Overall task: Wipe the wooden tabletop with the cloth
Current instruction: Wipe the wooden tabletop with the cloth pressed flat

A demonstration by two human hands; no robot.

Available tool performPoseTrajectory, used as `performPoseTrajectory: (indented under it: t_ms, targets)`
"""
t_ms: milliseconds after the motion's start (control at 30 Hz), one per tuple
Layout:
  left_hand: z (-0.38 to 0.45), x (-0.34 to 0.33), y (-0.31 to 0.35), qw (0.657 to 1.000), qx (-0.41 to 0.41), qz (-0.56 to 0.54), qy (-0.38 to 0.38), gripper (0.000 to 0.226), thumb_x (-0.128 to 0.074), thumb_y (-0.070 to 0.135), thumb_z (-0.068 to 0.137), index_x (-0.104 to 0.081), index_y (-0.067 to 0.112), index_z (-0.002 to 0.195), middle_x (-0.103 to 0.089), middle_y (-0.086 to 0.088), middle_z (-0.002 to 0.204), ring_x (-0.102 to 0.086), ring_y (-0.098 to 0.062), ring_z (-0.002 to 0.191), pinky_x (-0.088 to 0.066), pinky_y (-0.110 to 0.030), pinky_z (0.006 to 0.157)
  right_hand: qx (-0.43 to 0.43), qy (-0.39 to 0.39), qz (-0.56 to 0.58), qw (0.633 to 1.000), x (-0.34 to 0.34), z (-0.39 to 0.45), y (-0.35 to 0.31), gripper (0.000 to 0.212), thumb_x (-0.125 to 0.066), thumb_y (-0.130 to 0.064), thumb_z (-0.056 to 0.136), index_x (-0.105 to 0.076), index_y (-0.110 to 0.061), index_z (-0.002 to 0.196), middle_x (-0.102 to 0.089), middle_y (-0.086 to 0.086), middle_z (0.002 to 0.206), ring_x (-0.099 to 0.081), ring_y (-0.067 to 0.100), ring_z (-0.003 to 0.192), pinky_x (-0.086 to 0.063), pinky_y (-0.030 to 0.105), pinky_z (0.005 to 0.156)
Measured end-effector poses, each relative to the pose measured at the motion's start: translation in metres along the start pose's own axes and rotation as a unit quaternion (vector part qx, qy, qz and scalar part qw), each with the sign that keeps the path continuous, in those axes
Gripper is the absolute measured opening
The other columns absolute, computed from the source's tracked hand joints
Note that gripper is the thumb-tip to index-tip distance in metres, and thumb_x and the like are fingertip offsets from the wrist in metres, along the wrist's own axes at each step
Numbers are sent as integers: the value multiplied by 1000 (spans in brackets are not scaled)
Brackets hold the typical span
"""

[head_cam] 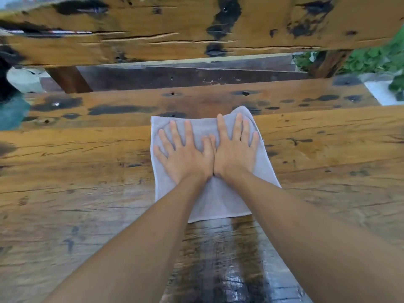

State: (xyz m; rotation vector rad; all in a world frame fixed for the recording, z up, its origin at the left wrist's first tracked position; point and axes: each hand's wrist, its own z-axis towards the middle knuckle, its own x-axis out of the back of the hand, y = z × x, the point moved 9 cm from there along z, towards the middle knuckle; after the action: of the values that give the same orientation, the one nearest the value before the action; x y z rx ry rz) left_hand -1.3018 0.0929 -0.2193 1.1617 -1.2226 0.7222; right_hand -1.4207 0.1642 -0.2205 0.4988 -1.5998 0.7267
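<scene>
My left hand point(183, 154) and right hand point(235, 149) flat, fingers spread, pressing cloth point(218, 193) on tabletop point(87, 182). Wet streak nearside; flanking boards look dry, unwiped.

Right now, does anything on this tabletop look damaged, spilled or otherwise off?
The wooden tabletop is cracked and black-stained, and a dark, glossy wet-looking streak runs nearside of the cloth. Both hands press flat on it; nothing looks spilled.
</scene>
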Motion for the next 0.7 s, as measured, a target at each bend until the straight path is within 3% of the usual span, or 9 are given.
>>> performPoseTrajectory:
  t_ms: [100,267,333,433,700]
  targets:
    - [28,1,9,1000,2,3,11,72,-14,65,92,-2,39,158,5,1,168,16,-31,153,10,-57,120,10,0,-12,1000,2,29,-5,64,-16,-58,102,9,-39,158,13,11,168,15,28,155,7,53,123]
    - [56,3,20,998,-11,41,42,64,-12,58,95,-38,37,149,-30,-3,162,-4,-34,153,1,-60,119,14,12,-37,999,4,51,-10,60,-18,-58,101,-10,-41,158,-19,11,166,-1,31,155,0,57,121]
    - [55,2,22,998,-17,37,45,63,-12,57,95,-44,35,144,-36,-6,158,-9,-35,152,0,-60,119,13,13,-37,999,5,51,-9,58,-17,-57,102,-13,-40,157,-25,11,163,-5,31,154,-1,58,120]
    - [51,6,24,998,-22,35,50,60,-13,54,97,-40,34,147,-32,-7,160,-8,-34,153,0,-59,120,19,9,-25,999,9,51,-10,59,-18,-56,102,-13,-38,158,-24,12,164,-5,33,154,0,59,120]
    - [-9,0,24,999,-36,-4,13,65,-14,56,99,-7,32,159,3,-5,168,10,-26,154,9,-50,123,97,8,-44,994,9,14,2,68,-28,-53,102,2,-33,160,4,12,169,7,28,156,1,52,124]
